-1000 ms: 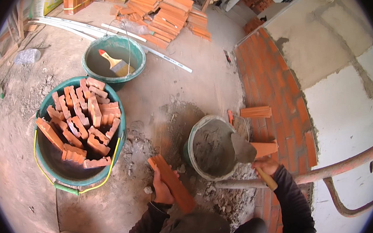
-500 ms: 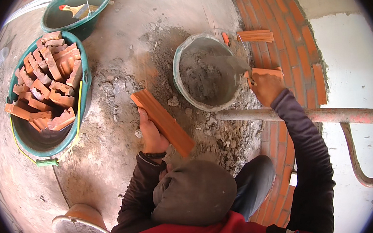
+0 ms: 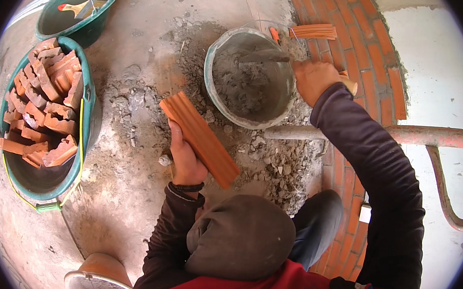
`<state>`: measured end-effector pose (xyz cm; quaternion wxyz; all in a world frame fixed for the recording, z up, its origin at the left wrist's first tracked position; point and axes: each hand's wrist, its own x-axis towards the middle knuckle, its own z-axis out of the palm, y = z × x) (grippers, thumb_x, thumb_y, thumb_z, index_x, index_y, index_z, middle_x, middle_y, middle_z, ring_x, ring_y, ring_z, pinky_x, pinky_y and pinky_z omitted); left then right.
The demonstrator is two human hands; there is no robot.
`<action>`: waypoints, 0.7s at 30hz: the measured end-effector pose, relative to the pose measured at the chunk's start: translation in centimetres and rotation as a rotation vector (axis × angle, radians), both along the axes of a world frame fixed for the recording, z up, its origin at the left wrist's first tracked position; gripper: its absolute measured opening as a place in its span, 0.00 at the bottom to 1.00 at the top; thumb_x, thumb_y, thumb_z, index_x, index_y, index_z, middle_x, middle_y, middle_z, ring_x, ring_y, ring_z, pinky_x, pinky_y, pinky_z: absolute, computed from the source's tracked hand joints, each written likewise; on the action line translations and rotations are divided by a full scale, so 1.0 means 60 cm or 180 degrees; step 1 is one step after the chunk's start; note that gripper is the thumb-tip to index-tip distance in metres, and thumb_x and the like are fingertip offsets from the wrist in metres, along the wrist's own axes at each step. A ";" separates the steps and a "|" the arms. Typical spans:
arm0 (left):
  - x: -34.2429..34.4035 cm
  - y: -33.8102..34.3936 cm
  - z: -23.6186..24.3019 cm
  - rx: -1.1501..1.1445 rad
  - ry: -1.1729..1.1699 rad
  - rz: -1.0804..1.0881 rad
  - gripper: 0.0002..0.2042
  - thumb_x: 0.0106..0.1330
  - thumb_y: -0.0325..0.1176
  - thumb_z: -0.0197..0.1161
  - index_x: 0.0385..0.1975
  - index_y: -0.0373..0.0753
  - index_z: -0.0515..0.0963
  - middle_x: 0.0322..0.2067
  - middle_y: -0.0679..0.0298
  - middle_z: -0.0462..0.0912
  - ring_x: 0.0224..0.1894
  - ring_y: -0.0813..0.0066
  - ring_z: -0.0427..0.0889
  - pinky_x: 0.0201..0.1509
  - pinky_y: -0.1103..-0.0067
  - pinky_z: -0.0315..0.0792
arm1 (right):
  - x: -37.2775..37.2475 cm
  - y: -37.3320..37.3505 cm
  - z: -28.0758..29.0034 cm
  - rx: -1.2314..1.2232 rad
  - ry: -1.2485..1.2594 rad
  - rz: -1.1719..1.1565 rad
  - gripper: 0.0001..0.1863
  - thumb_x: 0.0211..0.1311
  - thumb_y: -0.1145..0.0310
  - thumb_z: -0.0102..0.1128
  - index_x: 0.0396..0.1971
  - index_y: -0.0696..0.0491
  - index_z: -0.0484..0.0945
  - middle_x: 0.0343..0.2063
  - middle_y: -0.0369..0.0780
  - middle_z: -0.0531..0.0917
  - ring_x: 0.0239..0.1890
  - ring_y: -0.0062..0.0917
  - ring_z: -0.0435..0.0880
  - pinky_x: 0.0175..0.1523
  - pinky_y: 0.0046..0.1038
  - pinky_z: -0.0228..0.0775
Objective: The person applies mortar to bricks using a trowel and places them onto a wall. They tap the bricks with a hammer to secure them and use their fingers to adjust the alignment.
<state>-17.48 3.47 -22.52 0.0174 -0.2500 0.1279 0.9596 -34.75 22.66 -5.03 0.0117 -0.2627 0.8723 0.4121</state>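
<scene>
My left hand holds a long, grooved orange clay tile, tilted with its top away from me. At the right rim of a round mortar bucket, my right hand grips a trowel, its blade in the grey mortar and the end of its wooden handle showing beside my fingers. Behind that bucket lie a small orange-handled tool and more grooved tiles.
A green bucket of cut brick pieces stands at left, another with a paintbrush behind it, a pail at lower left. Rubble lies before me. A brick-clad surface and a metal pipe are at right.
The view has tipped down. My right hand has carried the trowel blade deeper into the mortar bucket and turned it. My left hand still holds the tile.
</scene>
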 end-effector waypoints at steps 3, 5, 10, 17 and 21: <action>-0.006 0.002 -0.001 -0.0027 0.0113 -0.0017 0.30 0.72 0.62 0.37 0.55 0.41 0.68 0.43 0.59 0.77 0.42 0.66 0.78 0.45 0.66 0.76 | 0.012 -0.007 -0.018 0.0277 0.0001 0.0078 0.07 0.58 0.70 0.55 0.36 0.52 0.77 0.31 0.41 0.83 0.33 0.33 0.86 0.34 0.32 0.78; -0.005 0.001 -0.002 -0.0060 0.0086 -0.0048 0.30 0.72 0.62 0.37 0.55 0.41 0.68 0.43 0.59 0.77 0.42 0.66 0.78 0.45 0.67 0.76 | 0.019 -0.011 -0.021 0.0355 -0.0017 0.0175 0.06 0.58 0.70 0.55 0.35 0.52 0.77 0.30 0.40 0.83 0.33 0.33 0.86 0.33 0.32 0.77; -0.007 -0.006 0.003 -0.0100 -0.0148 -0.0168 0.30 0.72 0.62 0.37 0.54 0.40 0.68 0.42 0.59 0.77 0.43 0.67 0.78 0.45 0.67 0.76 | 0.023 -0.009 -0.033 0.0509 -0.0315 0.0335 0.06 0.57 0.70 0.55 0.34 0.52 0.78 0.30 0.42 0.84 0.32 0.34 0.86 0.33 0.33 0.77; -0.006 -0.012 0.012 -0.0169 -0.0145 -0.0171 0.30 0.73 0.61 0.36 0.56 0.40 0.67 0.44 0.59 0.77 0.43 0.67 0.78 0.46 0.67 0.75 | -0.007 0.005 -0.013 0.0053 -0.0244 0.0144 0.05 0.57 0.70 0.54 0.32 0.52 0.79 0.28 0.42 0.84 0.31 0.33 0.87 0.33 0.32 0.77; -0.012 -0.006 0.008 -0.0063 0.0105 -0.0164 0.30 0.73 0.61 0.36 0.58 0.40 0.66 0.47 0.58 0.77 0.44 0.66 0.78 0.47 0.67 0.75 | 0.008 0.008 -0.061 0.0249 -0.0078 0.0294 0.05 0.56 0.71 0.55 0.29 0.53 0.79 0.26 0.41 0.84 0.31 0.33 0.87 0.34 0.32 0.78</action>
